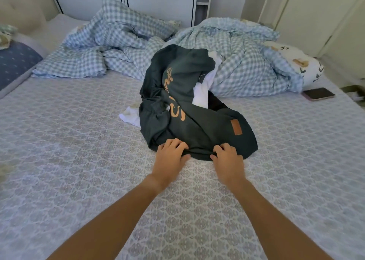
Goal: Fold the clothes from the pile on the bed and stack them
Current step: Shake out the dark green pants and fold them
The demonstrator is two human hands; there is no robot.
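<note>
A crumpled dark green garment (183, 93) with tan lettering and a brown patch lies on top of the clothes pile in the middle of the bed (79, 161). White clothes (201, 95) and a black piece (217, 101) show from under it. My left hand (171, 153) grips the garment's near hem, fingers curled on top and thumb tucked under the edge. My right hand (227, 157) grips the same hem a little to the right in the same way. Both hands sit at the near edge of the pile.
A rumpled blue checked duvet (237, 62) and checked pillow (126, 26) fill the far side of the bed. A phone (319, 93) lies at the right edge. A blue pillow (13, 66) sits at the left. Wardrobe doors stand behind.
</note>
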